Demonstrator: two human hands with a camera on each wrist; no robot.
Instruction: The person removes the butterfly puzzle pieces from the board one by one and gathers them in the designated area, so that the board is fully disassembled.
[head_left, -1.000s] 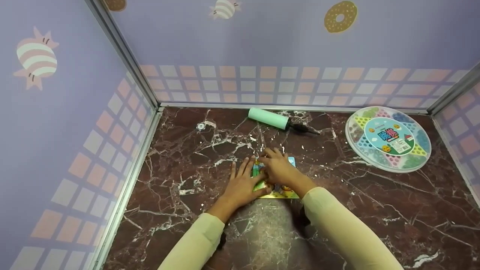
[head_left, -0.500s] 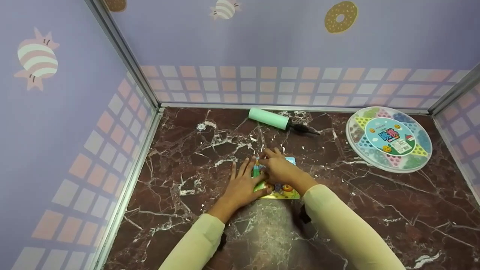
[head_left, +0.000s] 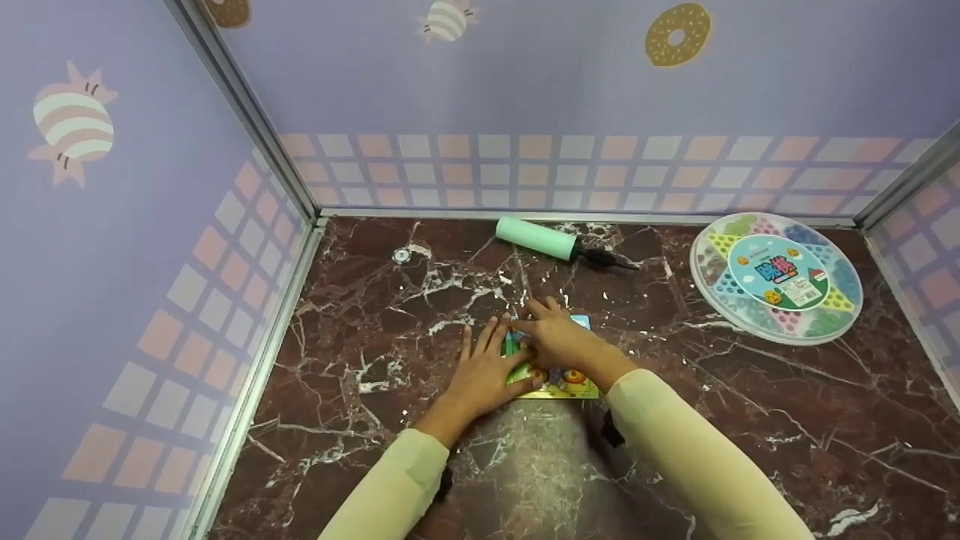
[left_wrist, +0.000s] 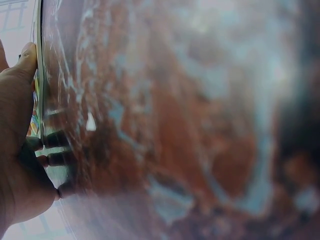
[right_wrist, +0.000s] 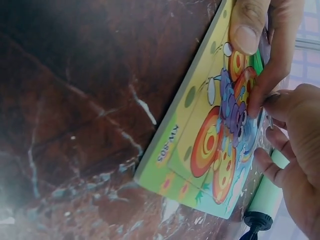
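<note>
A thin, glossy butterfly puzzle board [right_wrist: 202,145], marked KW-803, lies on the dark marbled table between both hands. My left hand [head_left: 484,371] rests over its left side, fingers long and spread, the thumb lying along the near edge. In the left wrist view that thumb [left_wrist: 27,60] sits at the board's rim [left_wrist: 41,75]. Over the upper middle of the picture, my right hand [head_left: 559,337] is bent downward, thumb and fingertips close together near the left index finger. In the right wrist view the right hand [right_wrist: 302,145] bends at the far edge; I cannot tell whether its fingertips pinch anything.
Behind the hands lies a mint-green hand pump [head_left: 536,238] with a black nozzle. A round, clear-lidded Chinese checkers set [head_left: 776,277] is at the back right. A small round white disc [head_left: 402,256] lies back left. Patterned walls [head_left: 480,172] enclose the table.
Both hands stay nearly in place over the board. The right wrist has shifted slightly since a second ago, so more of the butterfly's lower part shows.
</note>
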